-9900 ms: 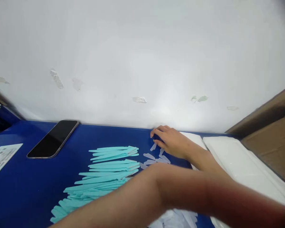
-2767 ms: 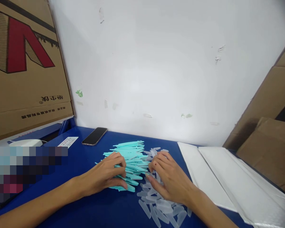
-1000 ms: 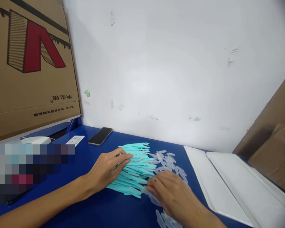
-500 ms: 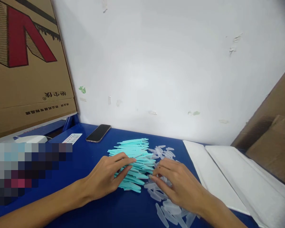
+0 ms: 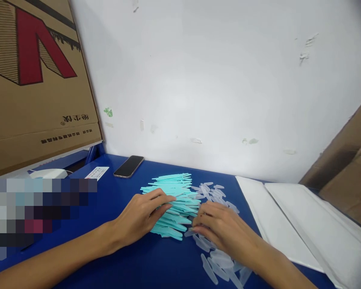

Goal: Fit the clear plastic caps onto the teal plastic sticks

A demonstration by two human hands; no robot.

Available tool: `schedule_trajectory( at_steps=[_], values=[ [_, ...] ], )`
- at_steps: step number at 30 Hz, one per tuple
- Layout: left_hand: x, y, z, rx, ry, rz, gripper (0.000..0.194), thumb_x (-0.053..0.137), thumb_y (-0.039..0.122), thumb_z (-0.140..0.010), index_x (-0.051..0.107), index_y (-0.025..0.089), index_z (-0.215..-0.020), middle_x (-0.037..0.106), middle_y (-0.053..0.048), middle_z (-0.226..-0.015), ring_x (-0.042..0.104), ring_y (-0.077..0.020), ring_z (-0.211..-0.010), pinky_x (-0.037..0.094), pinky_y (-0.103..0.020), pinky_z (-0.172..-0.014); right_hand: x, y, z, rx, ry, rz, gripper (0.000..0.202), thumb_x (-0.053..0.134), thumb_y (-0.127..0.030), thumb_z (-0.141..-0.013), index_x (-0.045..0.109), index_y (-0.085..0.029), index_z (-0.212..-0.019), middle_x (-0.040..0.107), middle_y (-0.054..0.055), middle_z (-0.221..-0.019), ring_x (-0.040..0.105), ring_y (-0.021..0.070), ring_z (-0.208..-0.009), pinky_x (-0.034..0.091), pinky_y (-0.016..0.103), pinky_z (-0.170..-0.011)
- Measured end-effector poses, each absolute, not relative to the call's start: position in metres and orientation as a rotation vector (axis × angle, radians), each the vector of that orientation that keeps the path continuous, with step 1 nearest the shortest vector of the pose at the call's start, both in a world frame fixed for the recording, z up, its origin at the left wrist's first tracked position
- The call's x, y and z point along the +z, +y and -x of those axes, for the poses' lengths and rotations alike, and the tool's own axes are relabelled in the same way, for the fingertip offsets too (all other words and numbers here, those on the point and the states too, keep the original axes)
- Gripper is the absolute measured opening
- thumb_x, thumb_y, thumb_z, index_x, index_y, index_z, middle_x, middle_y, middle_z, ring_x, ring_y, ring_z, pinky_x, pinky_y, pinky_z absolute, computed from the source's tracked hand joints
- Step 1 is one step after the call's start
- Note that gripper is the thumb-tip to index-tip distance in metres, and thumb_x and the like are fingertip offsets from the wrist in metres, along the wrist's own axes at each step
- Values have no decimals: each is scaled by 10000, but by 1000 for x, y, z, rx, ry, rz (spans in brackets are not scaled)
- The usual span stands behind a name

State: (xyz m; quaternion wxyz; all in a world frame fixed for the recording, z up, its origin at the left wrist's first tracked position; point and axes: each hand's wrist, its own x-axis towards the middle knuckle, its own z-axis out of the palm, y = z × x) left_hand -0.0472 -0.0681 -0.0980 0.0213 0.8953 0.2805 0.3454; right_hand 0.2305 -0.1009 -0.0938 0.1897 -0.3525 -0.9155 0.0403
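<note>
Many thin turquoise eyebrow razors lie in a layered pile on the blue table. My left hand is over the pile's near left side, thumb and forefinger pinched on one razor, its pale blade edge pointing right. Translucent plastic blade covers are scattered to the right of the pile. My right hand rests among them, thumb and fingers closed on one cover, which shows just past the fingertips. The palm and wrist hide some of the covers underneath.
A phone and a small printed card lie at the back left. White flat packets are on the right. A large cardboard box stands at left, more cardboard at right. A white wall borders the table.
The whole view has shifted slightly, so things appear a little further right. My right fingers have drawn back a little from the razors; the left hand keeps its pinch.
</note>
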Motion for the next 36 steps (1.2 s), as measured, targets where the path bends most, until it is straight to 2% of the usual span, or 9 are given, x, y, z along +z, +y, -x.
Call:
schedule_trajectory(
  at_steps=[4,11,15,18,22,26,31,36],
  values=[
    [-97,-71,46,1120,857,-2692,275,525,191,-1036,645,215,-1282,663,-27,-918,573,-100,-671,454,-213,-601,-94,-99,-231,21,-2579,946,148,584,-267,-1029,689,-236,-930,670,-7,-876,633,162,-806,462,293,-691],
    [-98,-69,48,1127,792,-2749,280,530,170,-1041,623,203,-1302,652,-41,-944,582,-116,-716,439,-229,-618,-85,-96,-236,-42,-2390,953,182,468,-284,-1080,603,-212,-983,699,15,-865,639,167,-748,465,306,-665],
    [-96,-70,47,1129,779,-2819,249,519,160,-1043,642,185,-1258,658,-40,-902,569,-111,-665,399,-225,-566,-83,-97,-237,27,-2247,946,153,453,-235,-1081,596,-221,-1027,693,18,-873,645,154,-735,467,277,-644],
    [-94,-74,46,1130,778,-2759,283,522,149,-1033,616,206,-1294,656,-46,-931,583,-121,-705,424,-225,-593,-86,-97,-236,83,-2181,912,153,461,-226,-1075,608,-232,-1035,698,22,-906,653,155,-773,480,275,-675],
    [-94,-76,46,1091,746,-2789,319,511,147,-1034,580,218,-1337,650,-61,-990,591,-124,-744,445,-223,-618,-91,-96,-233,232,-2112,963,154,490,-272,-1064,634,-244,-1015,709,12,-883,642,149,-712,472,266,-626],
    [-96,-75,46,1003,782,-2860,311,447,187,-1070,556,208,-1360,639,-54,-964,540,-98,-651,401,-213,-566,-91,-96,-228,339,-2023,1057,169,528,-331,-1044,654,-249,-968,707,-8,-812,595,136,-595,450,258,-549],
    [-94,-74,44,1034,756,-2921,367,414,182,-1082,505,233,-1435,622,-6,-848,522,-94,-617,363,-198,-531,-88,-97,-225,400,-1941,1000,162,574,-355,-1019,672,-252,-943,722,3,-855,678,160,-718,548,268,-654],
    [-95,-72,45,1086,734,-2917,373,459,193,-1071,504,251,-1436,649,-24,-923,570,-99,-686,426,-185,-582,-90,-99,-224,380,-1923,987,143,607,-357,-1006,690,-249,-959,730,20,-897,696,174,-772,579,289,-699]
  ],
)
